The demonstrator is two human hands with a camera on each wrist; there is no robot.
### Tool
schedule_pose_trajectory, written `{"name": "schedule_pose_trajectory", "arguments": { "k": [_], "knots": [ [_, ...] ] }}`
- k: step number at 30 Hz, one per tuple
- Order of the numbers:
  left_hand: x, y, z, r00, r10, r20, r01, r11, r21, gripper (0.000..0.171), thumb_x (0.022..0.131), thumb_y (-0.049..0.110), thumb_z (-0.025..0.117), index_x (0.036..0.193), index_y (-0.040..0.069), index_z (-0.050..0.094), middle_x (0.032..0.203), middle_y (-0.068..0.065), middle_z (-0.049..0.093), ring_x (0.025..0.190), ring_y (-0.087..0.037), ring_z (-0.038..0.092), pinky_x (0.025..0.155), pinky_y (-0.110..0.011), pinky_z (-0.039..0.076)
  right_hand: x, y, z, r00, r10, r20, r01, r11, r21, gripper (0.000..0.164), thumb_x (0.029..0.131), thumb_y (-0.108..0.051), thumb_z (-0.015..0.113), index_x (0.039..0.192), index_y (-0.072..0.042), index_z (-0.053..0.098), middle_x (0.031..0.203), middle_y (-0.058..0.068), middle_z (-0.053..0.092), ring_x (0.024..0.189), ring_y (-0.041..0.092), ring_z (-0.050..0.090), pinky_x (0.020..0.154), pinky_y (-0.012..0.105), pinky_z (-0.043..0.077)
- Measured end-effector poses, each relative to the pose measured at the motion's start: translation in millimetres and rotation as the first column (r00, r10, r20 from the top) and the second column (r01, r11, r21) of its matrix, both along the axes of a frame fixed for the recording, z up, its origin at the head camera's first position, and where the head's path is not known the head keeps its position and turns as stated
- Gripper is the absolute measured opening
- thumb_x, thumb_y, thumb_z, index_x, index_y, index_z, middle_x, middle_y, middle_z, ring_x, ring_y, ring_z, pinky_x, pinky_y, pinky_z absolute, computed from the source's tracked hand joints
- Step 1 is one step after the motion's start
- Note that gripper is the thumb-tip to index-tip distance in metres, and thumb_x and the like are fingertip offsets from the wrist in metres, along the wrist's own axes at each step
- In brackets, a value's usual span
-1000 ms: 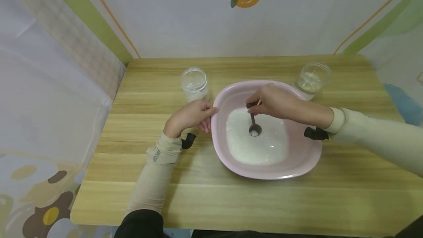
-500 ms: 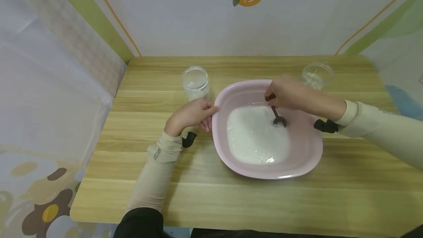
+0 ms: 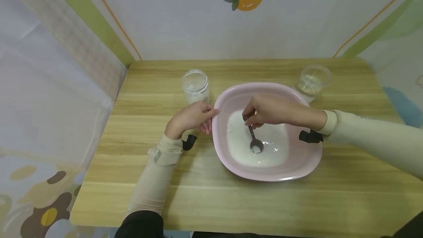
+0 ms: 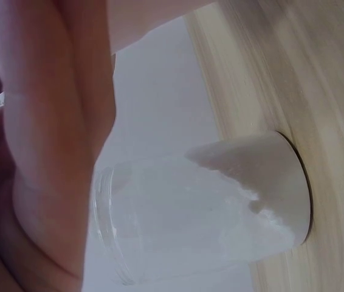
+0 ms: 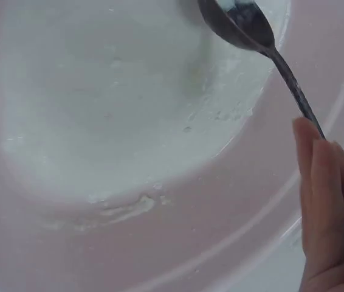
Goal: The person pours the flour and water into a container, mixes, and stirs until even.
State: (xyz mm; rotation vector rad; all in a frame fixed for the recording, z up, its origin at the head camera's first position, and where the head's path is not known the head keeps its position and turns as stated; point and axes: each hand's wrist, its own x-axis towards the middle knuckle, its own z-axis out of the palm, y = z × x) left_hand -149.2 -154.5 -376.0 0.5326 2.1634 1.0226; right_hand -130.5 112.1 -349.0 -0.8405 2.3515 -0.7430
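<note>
My right hand (image 3: 269, 109) pinches the handle of a dark metal spoon (image 3: 256, 145) over a pink plastic basin (image 3: 305, 153). A white liquid (image 3: 239, 150) covers the basin's bottom. The spoon's bowl is at the liquid and has some white in it; the right wrist view shows the bowl (image 5: 242, 27) at the top edge. On the basin's left side, my left hand (image 3: 191, 117) holds the rim, thumb on top and the other fingers bent below it outside. A clear jar (image 4: 190, 213) of white powder stands just behind the left hand.
A second clear jar (image 3: 312, 82), holding a little clear liquid, stands behind the basin at the right. A wooden table (image 3: 138, 131) bears everything. Printed cloth (image 3: 172, 21) hangs along its back and sides. White residue (image 5: 126, 210) clings to the basin wall.
The right hand swung the spoon right and toward the back of the basin, then back left and nearer the front. The left hand has stayed at the rim.
</note>
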Motion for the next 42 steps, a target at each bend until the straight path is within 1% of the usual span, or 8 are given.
{"name": "schedule_pose_trajectory", "arguments": {
  "k": [8, 15, 21, 25, 31, 35, 38, 42],
  "knots": [
    [-1.9, 10, 0.8, 1.000, 0.002, -0.001, -0.002, 1.000, 0.005, 0.036, 0.112, 0.024, 0.048, 0.096, 0.000, 0.068, 0.067, -0.005, 0.068, 0.059, -0.017, 0.069, 0.073, -0.052, 0.066, -20.9, -15, -3.2, 0.990, -0.083, -0.112, 0.071, 0.992, -0.108, 0.007, 0.097, -0.010, 0.073, 0.095, -0.016, 0.078, 0.078, -0.003, 0.075, 0.070, 0.014, 0.068, 0.062, 0.019, 0.051],
    [-3.0, 15, 3.1, 1.000, -0.014, -0.005, 0.014, 1.000, 0.011, 0.036, 0.112, 0.024, 0.048, 0.090, 0.001, 0.066, 0.066, -0.006, 0.068, 0.060, -0.019, 0.071, 0.073, -0.053, 0.066, -37.6, -9, -2.2, 0.952, -0.236, -0.195, 0.226, 0.971, -0.073, 0.012, 0.093, -0.008, 0.077, 0.104, -0.005, 0.081, 0.088, 0.008, 0.081, 0.076, 0.019, 0.076, 0.063, 0.020, 0.057],
    [-3.7, 13, 3.9, 1.000, -0.021, -0.010, 0.021, 1.000, 0.005, 0.036, 0.112, 0.024, 0.049, 0.091, 0.001, 0.066, 0.067, -0.006, 0.068, 0.059, -0.015, 0.069, 0.073, -0.051, 0.066, -46.1, 9, 3.6, 0.911, -0.186, -0.368, 0.190, 0.981, -0.024, 0.004, 0.094, -0.005, 0.075, 0.094, -0.004, 0.079, 0.089, 0.010, 0.080, 0.079, 0.021, 0.074, 0.072, 0.036, 0.062],
    [-3.2, 11, 4.4, 1.000, -0.006, -0.019, 0.006, 1.000, 0.003, 0.035, 0.112, 0.025, 0.049, 0.092, 0.001, 0.066, 0.068, -0.005, 0.068, 0.059, -0.016, 0.069, 0.073, -0.051, 0.066, -47.5, 25, 5.7, 0.897, -0.154, -0.415, 0.194, 0.980, 0.054, 0.006, 0.094, -0.001, 0.073, 0.093, -0.001, 0.079, 0.089, 0.014, 0.079, 0.081, 0.026, 0.074, 0.075, 0.043, 0.063],
    [-1.5, 8, 5.4, 1.000, 0.003, -0.024, -0.003, 1.000, 0.007, 0.035, 0.112, 0.025, 0.049, 0.097, -0.001, 0.068, 0.067, -0.005, 0.067, 0.058, -0.014, 0.068, 0.072, -0.050, 0.066, -37.7, 46, 9.8, 0.926, -0.122, -0.358, 0.200, 0.961, 0.190, 0.006, 0.094, -0.003, 0.074, 0.091, -0.004, 0.079, 0.085, 0.009, 0.078, 0.075, 0.019, 0.069, 0.070, 0.037, 0.060],
    [-1.8, 7, 5.3, 1.000, -0.006, -0.021, 0.006, 1.000, 0.001, 0.036, 0.112, 0.025, 0.048, 0.100, -0.001, 0.069, 0.067, -0.005, 0.067, 0.058, -0.014, 0.068, 0.070, -0.048, 0.066, -23.7, 49, 13.1, 0.961, -0.051, -0.271, 0.129, 0.952, 0.278, 0.012, 0.093, -0.008, 0.076, 0.082, -0.012, 0.077, 0.076, 0.000, 0.075, 0.068, 0.012, 0.063, 0.065, 0.030, 0.054],
    [-2.6, 7, 5.6, 1.000, -0.008, -0.021, 0.008, 1.000, -0.002, 0.036, 0.112, 0.025, 0.048, 0.100, -0.002, 0.069, 0.067, -0.006, 0.067, 0.058, -0.015, 0.068, 0.070, -0.047, 0.066, -12.2, 43, 13.5, 0.990, -0.030, -0.138, 0.064, 0.967, 0.247, 0.017, 0.093, -0.007, 0.076, 0.077, -0.012, 0.073, 0.070, -0.002, 0.071, 0.064, 0.009, 0.063, 0.061, 0.025, 0.054],
    [-0.6, 8, 3.7, 1.000, 0.002, -0.003, -0.002, 1.000, 0.008, 0.035, 0.112, 0.025, 0.049, 0.099, -0.001, 0.069, 0.067, -0.005, 0.066, 0.059, -0.015, 0.068, 0.071, -0.049, 0.066, 0.3, 30, 9.3, 1.000, -0.021, -0.016, 0.023, 0.990, 0.140, 0.020, 0.092, -0.006, 0.076, 0.074, -0.010, 0.070, 0.070, -0.002, 0.072, 0.063, 0.010, 0.069, 0.062, 0.021, 0.057]
  ]
}}
